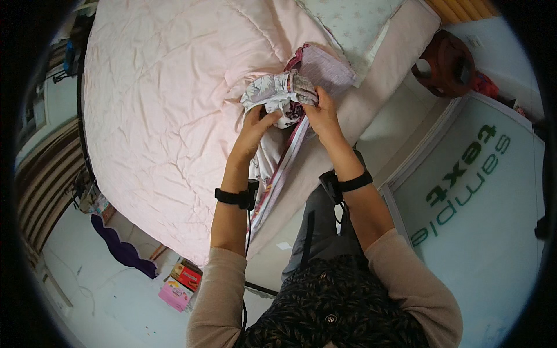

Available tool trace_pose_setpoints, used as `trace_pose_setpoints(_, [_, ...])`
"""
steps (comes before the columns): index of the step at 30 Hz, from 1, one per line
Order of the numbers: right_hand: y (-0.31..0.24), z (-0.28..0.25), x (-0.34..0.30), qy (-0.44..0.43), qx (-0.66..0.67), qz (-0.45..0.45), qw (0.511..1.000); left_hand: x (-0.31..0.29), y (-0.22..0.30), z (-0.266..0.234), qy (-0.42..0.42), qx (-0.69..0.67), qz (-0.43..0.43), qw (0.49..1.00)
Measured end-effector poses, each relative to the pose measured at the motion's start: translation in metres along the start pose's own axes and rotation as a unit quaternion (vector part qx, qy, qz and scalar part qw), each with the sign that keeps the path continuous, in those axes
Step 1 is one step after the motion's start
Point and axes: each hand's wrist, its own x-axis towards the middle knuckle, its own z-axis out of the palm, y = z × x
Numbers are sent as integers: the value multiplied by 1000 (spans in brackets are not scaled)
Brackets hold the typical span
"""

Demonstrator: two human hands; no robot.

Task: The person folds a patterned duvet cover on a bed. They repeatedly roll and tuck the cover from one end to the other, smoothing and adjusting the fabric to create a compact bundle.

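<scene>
Both my hands grip a bunched white fabric (264, 90) with a grey leaf print and dark red patches. My left hand (254, 126) holds its near left side, with the thumb pointing across it. My right hand (322, 116) pinches the right side, thumb and fingers closed on the cloth. From the bunch, a long edge with red and white stripes (277, 177) trails toward me over the bed's side. A mauve piece of cloth (328, 68) with a dark red border lies just beyond my right hand. Folds hide some of my fingertips.
Under the fabric spreads a pale pink quilt (156, 116) on a bed. A floral pillow or cloth (354, 23) lies at the far right. A reddish-brown round stool or bin (445, 65) and a frosted panel (464, 191) stand right. Red and pink boxes (177, 293) sit on the floor left.
</scene>
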Motion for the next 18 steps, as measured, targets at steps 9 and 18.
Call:
trace_pose_setpoints(9, [-23, -1, -9, -120, -18, -16, 993, 29, -28, 8, 189, -55, -34, 980])
trace_pose_setpoints(18, [-34, -21, 1, 5, -397, -82, 914, 16, -26, 19, 71, -388, 15, 919])
